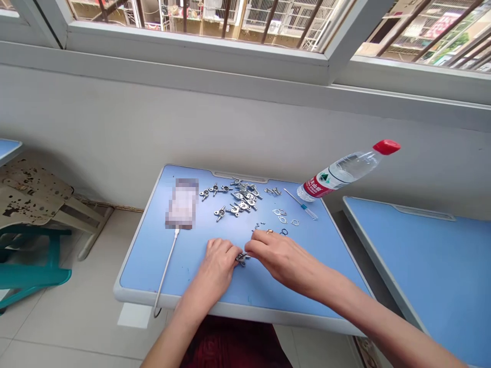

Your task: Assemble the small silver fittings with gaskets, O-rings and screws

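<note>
My left hand (217, 267) and my right hand (276, 255) meet near the front middle of a small blue table (153, 255). Both pinch one small metal fitting (241, 258) between their fingertips, just above the tabletop. A pile of several similar metal fittings (240, 198) lies farther back on the table. Small flat metal plates and rings (283, 216) lie just beyond my right hand. A thin blue-handled screwdriver (301, 204) rests at the back right.
A phone (181, 203) with a white cable (166, 271) lies at the left of the table. A clear water bottle with a red cap (347, 173) leans at the back right corner. A second blue table (429, 266) stands right; a worn chair (34, 199) and a teal stool (34, 276) stand left.
</note>
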`<state>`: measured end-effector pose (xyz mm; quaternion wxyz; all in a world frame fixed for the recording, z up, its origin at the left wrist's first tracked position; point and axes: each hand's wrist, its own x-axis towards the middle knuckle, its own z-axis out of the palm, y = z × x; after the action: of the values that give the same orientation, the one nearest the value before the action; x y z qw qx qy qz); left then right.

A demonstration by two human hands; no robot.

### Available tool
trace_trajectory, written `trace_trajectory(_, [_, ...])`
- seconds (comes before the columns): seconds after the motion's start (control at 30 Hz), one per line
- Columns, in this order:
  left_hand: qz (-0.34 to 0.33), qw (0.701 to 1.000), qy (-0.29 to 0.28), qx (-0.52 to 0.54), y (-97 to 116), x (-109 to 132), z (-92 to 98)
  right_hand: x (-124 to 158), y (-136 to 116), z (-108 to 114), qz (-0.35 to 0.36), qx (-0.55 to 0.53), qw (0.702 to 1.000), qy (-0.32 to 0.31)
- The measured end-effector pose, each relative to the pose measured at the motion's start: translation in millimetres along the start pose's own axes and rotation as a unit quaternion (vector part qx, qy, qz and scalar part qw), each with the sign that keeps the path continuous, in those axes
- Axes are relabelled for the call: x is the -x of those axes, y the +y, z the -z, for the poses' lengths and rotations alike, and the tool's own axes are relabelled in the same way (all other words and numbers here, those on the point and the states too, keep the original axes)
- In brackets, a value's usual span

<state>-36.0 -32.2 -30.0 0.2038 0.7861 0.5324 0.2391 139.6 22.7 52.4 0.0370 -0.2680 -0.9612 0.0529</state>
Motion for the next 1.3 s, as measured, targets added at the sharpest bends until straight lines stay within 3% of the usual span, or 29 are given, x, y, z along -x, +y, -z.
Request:
trace_trajectory(0.23, [0.006, 1.000, -0.013, 0.014, 4, 2, 4.3, -11, 15, 13, -0.025, -0.094, 0.994, -0.050])
trace_trajectory(0.47, [0.020, 0.999, -0.024, 0.024, 4, 3, 6.8, -19, 13, 16, -0.047, -0.097, 0.988, -0.108])
trace_trajectory(0.93, [0.025, 0.998, 0.002, 0.049, 1, 5, 4.5, -23, 17, 21, -0.047, -0.124, 0.986, -0.103])
trace_trajectory(1.1, [0.014, 1.000, -0.008, -0.005, 3, 2, 9.1, -19, 4, 17, -0.017, -0.035, 0.993, -0.110])
trace_trajectory(1.3, [0.028, 0.999, -0.014, 0.017, 2, 5, 10.2, -15, -12, 15, 0.041, 0.076, 0.992, -0.096])
